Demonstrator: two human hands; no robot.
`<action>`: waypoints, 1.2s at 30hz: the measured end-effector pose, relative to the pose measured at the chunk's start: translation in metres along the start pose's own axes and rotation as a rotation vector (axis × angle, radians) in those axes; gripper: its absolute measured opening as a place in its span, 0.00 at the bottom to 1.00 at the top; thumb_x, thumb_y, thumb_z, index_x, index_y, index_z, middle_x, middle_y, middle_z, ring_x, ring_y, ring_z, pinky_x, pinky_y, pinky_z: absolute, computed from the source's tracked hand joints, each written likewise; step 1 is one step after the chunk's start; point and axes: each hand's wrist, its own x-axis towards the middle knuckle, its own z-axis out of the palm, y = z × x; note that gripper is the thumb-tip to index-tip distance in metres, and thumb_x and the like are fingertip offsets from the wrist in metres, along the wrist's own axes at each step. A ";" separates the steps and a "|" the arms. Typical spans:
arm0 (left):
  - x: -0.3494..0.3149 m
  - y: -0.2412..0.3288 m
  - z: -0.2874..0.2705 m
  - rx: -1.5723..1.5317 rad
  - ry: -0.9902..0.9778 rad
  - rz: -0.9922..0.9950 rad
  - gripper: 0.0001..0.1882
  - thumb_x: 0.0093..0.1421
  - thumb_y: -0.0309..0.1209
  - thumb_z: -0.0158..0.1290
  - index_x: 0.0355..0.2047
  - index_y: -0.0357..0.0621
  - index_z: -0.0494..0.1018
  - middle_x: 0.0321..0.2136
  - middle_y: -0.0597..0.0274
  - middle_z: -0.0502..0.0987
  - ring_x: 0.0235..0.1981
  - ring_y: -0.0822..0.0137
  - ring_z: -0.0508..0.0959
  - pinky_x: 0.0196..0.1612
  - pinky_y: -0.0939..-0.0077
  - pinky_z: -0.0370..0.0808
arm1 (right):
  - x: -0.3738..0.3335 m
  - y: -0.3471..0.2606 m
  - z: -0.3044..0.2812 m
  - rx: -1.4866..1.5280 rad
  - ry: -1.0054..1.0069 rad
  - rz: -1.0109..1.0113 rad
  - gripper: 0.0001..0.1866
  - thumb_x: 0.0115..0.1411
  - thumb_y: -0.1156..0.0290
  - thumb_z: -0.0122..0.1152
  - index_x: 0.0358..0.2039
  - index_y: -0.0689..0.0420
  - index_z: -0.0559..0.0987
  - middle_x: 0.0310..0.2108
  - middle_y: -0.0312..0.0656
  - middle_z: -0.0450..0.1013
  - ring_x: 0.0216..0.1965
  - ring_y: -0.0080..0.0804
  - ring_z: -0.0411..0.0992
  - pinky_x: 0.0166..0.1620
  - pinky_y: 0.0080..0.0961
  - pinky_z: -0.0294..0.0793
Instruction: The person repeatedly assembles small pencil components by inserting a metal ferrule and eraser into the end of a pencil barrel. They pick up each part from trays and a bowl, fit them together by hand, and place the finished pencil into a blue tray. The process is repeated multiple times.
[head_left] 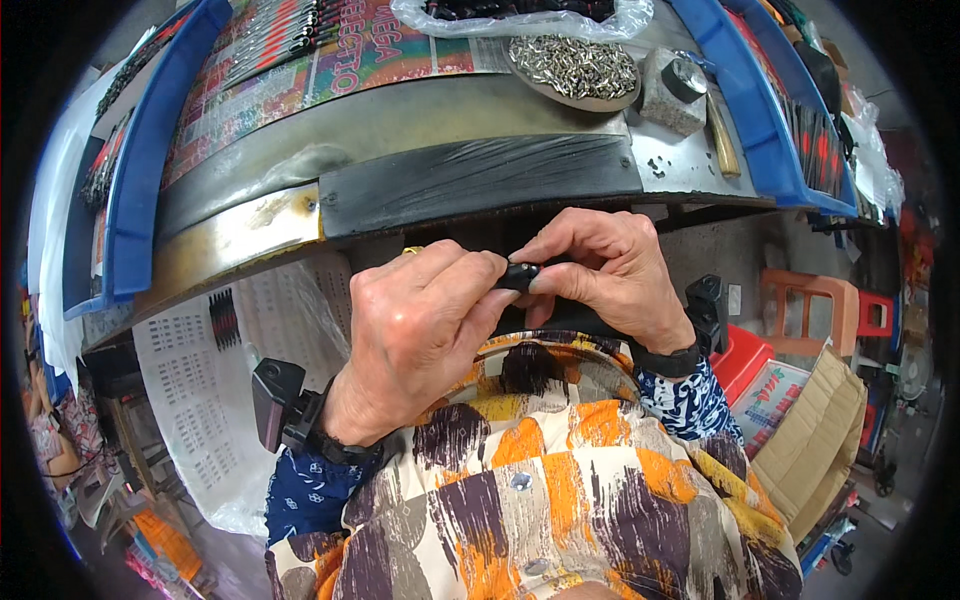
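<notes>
Just in front of the bench edge, my two hands meet over a small black cylindrical part (518, 276) with a tiny shiny spot at its right end. My left hand (415, 320) grips its left side between thumb and fingers. Thumb and forefinger of my right hand (610, 268) pinch at the right end; whether they also hold a separate tiny piece, I cannot tell. Fingers cover much of the part. Above, on the bench, sits a round dish (590, 103) heaped with small silvery metal pieces.
Blue trays (130, 235) (745, 110) of black and red parts flank the bench. A black strip (480, 185) covers its front edge. A grey block (668, 98) and a wooden handle (722, 140) lie right. Cardboard (815, 440) and a red stool (738, 360) stand lower right.
</notes>
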 end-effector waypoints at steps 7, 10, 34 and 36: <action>-0.003 -0.004 0.005 -0.059 0.032 -0.019 0.09 0.46 0.21 0.61 0.29 0.39 0.74 0.19 0.57 0.71 0.19 0.57 0.74 0.22 0.68 0.70 | -0.002 0.014 0.003 0.011 0.050 -0.078 0.08 0.59 0.80 0.62 0.39 0.69 0.78 0.34 0.45 0.77 0.31 0.34 0.80 0.32 0.23 0.82; -0.004 -0.003 0.007 -0.072 0.057 -0.052 0.09 0.46 0.20 0.61 0.29 0.39 0.75 0.20 0.57 0.72 0.19 0.58 0.74 0.23 0.68 0.70 | -0.001 0.019 0.007 -0.072 0.087 -0.183 0.07 0.61 0.79 0.61 0.39 0.67 0.78 0.29 0.41 0.78 0.29 0.24 0.79 0.33 0.17 0.79; -0.012 -0.007 0.017 0.144 0.049 0.033 0.11 0.46 0.24 0.61 0.32 0.41 0.75 0.22 0.60 0.72 0.22 0.60 0.76 0.24 0.69 0.72 | 0.001 0.004 0.014 0.122 0.151 0.235 0.08 0.63 0.71 0.60 0.34 0.63 0.77 0.22 0.37 0.75 0.19 0.19 0.73 0.21 0.13 0.70; -0.012 -0.006 0.017 0.147 0.050 0.029 0.11 0.47 0.24 0.61 0.32 0.42 0.75 0.22 0.60 0.72 0.23 0.60 0.76 0.24 0.69 0.72 | 0.001 0.007 0.016 0.120 0.167 0.214 0.08 0.62 0.70 0.60 0.33 0.63 0.77 0.22 0.36 0.75 0.19 0.18 0.74 0.21 0.12 0.70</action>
